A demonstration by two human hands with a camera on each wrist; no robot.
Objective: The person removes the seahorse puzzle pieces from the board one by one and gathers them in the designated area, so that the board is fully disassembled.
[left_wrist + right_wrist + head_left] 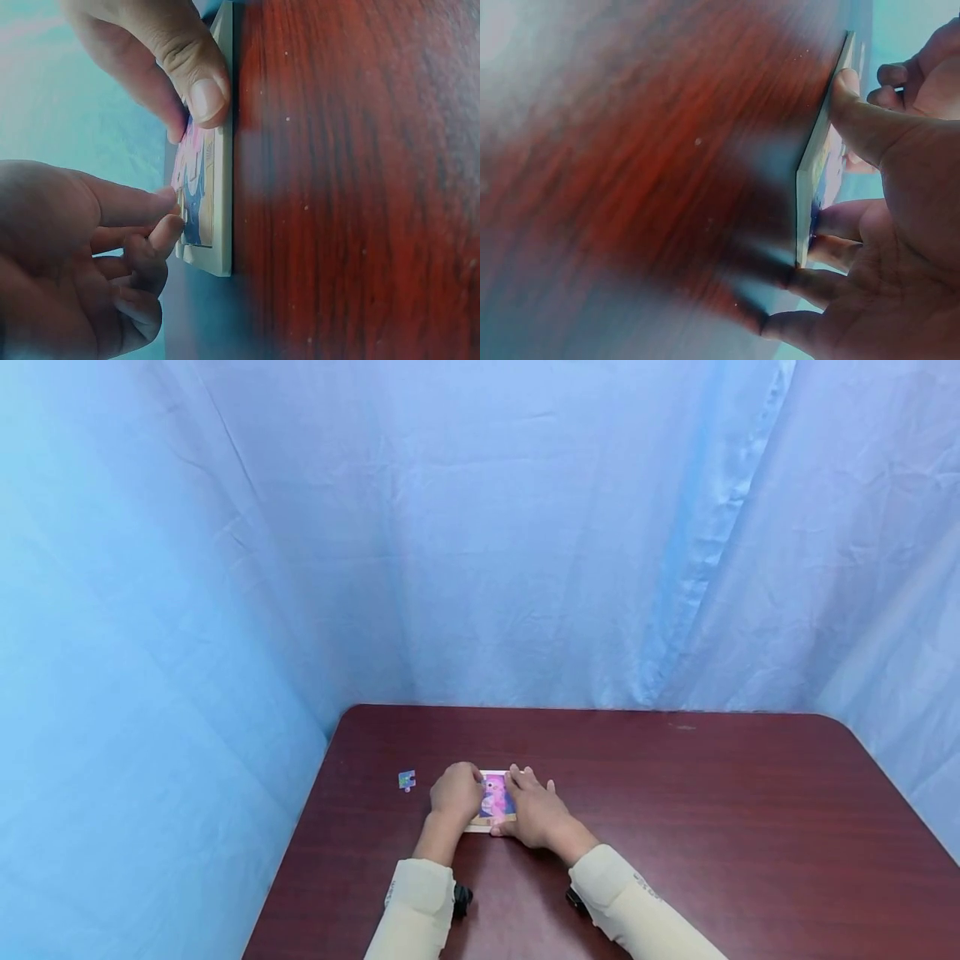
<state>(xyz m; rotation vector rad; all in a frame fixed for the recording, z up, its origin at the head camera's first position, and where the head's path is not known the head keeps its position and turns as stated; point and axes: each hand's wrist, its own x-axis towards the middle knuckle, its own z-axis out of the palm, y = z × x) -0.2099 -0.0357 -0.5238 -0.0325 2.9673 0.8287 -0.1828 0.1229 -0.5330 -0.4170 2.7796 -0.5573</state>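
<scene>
Puzzle board partly hidden under right hand; sleeve lettering (head view) too small.

Smooth tray, woodgrain table, cloth curtain

Your flat, rectangular jigsaw board has an off-white border round a picture in pink, deep blue and tan. The small, knobbed loose jigsaw piece is blue-violet with green. You have a dark red-brown, wood-grained worktop, pale blue fabric curtains tinged lilac, and cream cloth sleeves bearing dark markings.
</scene>
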